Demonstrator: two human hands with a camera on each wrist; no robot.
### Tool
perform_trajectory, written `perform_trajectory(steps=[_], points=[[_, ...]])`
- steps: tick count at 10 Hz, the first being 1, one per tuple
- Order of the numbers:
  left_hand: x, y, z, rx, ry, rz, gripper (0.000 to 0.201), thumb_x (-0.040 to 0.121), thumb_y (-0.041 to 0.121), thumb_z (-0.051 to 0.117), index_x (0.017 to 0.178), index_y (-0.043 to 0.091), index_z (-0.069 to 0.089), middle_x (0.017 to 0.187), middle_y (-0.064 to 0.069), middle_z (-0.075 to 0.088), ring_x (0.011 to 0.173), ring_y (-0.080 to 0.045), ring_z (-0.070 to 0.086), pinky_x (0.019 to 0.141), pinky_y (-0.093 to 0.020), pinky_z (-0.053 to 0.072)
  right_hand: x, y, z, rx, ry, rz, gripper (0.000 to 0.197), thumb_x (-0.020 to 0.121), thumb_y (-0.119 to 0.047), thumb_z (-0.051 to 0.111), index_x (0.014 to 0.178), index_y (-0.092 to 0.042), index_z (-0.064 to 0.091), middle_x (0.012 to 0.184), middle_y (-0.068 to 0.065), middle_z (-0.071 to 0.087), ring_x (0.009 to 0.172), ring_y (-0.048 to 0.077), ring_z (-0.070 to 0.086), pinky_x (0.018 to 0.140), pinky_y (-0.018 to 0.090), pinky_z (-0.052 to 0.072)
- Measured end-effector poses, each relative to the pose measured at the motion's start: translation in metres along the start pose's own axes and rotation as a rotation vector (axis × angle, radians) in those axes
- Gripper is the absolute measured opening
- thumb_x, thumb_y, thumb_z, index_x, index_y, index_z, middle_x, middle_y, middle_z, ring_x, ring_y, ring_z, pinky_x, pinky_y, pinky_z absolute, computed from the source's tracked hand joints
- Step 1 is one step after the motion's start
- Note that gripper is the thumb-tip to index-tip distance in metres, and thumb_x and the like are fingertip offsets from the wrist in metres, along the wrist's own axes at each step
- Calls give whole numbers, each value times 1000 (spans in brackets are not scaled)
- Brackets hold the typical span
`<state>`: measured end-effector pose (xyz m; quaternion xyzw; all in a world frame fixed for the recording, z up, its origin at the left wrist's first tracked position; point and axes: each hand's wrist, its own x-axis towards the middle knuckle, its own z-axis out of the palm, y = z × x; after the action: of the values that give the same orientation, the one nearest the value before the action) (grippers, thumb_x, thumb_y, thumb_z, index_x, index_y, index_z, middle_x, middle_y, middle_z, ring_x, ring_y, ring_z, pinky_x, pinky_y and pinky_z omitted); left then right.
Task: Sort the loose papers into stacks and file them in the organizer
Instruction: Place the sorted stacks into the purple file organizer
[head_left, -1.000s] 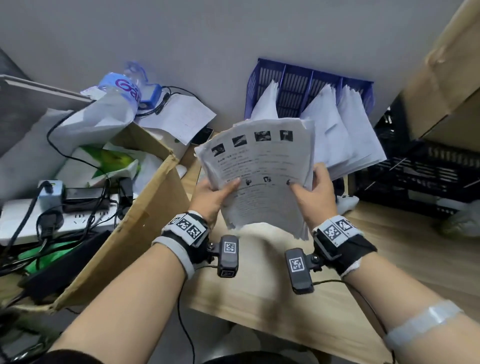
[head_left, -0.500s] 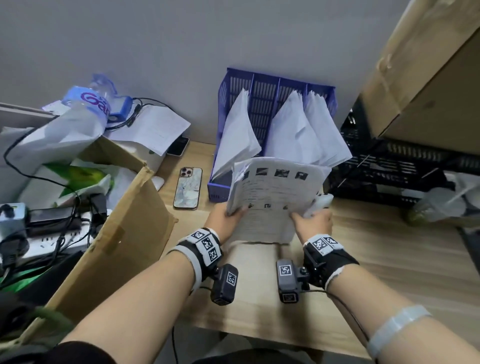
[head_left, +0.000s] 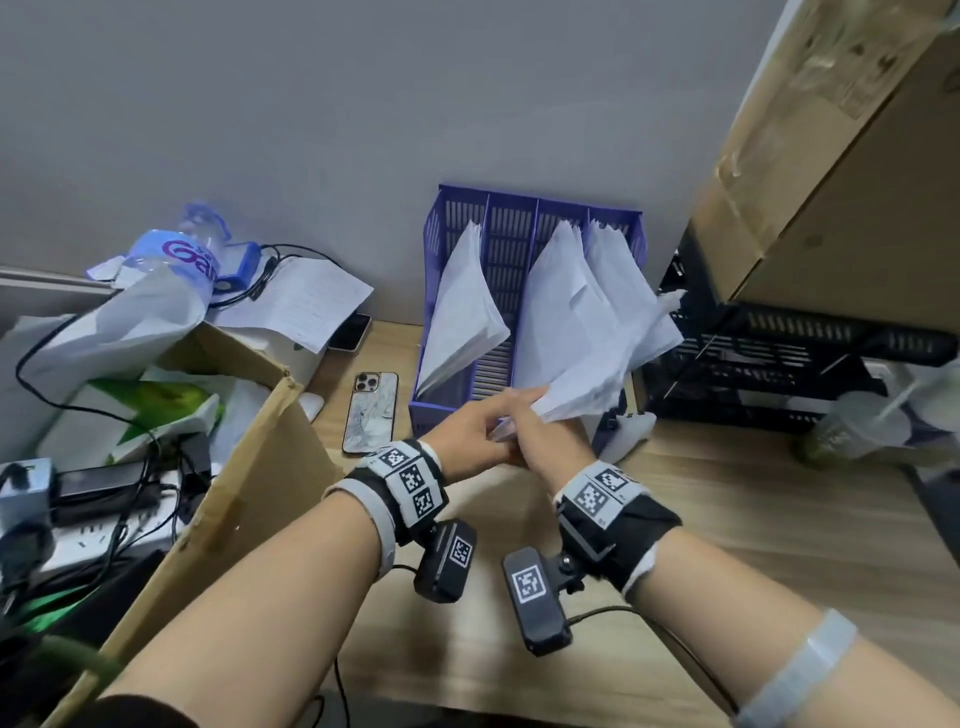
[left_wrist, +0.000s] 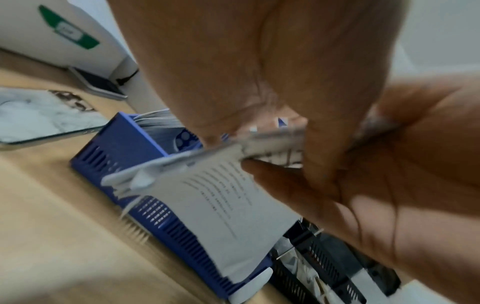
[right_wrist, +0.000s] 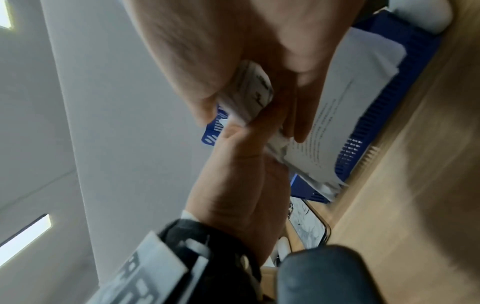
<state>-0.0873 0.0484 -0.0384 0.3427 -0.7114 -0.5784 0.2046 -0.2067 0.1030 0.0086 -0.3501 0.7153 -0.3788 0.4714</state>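
papers (head_left: 582, 387) pinched at their near edge by both hands, left hand (head_left: 470, 434) and right hand (head_left: 545, 441) curled around the sheaf above the table (head_left: 753, 519), just before the blue organizer (head_left: 498, 228), more sheets standing in its slots

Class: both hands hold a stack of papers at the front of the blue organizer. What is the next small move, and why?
Probably tip the stack upright and slide it into the empty second slot of the organizer. Both the left hand and right hand grip its near end, it lies slanted, and the other three slots already hold papers.
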Motion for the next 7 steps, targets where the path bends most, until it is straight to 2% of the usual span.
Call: perform_trajectory(steps=[1,2,3,4,5,6,7], points=[[-3,-8,-9,-223,-21,-144,75,72,11,65,145,20,50,147,3,53,138,-14,47,115,-45,37,7,0,-1,-113,63,45,34,99,-20,41,117,-1,63,111,12,68,99,21,62,76,20,40],[3,-10,-21,-418,159,-350,70,65,5,49,134,19,61,134,-4,61,125,-18,54,111,-41,41,2,3,1,-215,-58,56,29,100,-19,38,101,1,59,104,19,72,105,32,67,85,31,53],[11,-12,-31,-294,271,-401,52,93,-4,45,140,17,53,124,-6,51,112,-19,48,106,-43,42,-15,-4,6,-406,-209,33,29,101,-28,46,110,0,52,113,21,67,114,34,58,82,30,40],[13,-14,-41,-255,410,-393,55,95,-1,42,145,23,48,131,-2,51,108,-22,49,97,-40,45,-25,-5,13,-429,-332,70,36,100,-27,50,121,2,49,120,26,63,114,35,59,86,25,44],[9,-19,-54,-233,508,-353,58,92,4,45,147,22,45,145,3,46,125,-25,49,112,-45,41,-20,-5,21,-313,-352,63,13,99,-18,38,107,-8,43,96,24,72,88,29,73,71,19,50],[10,-40,-68,-243,557,-348,62,80,25,51,142,26,51,145,0,52,131,-24,50,114,-49,39,-13,-6,26,-454,-474,23,24,94,-14,36,103,4,51,85,24,73,71,20,74,75,24,52],[9,-40,-75,-324,568,-304,57,75,38,48,131,34,60,108,-5,71,82,-13,63,84,-33,51,-9,-12,30,-522,-558,-47,34,92,-14,38,110,9,55,94,27,70,69,22,74,79,33,58]])
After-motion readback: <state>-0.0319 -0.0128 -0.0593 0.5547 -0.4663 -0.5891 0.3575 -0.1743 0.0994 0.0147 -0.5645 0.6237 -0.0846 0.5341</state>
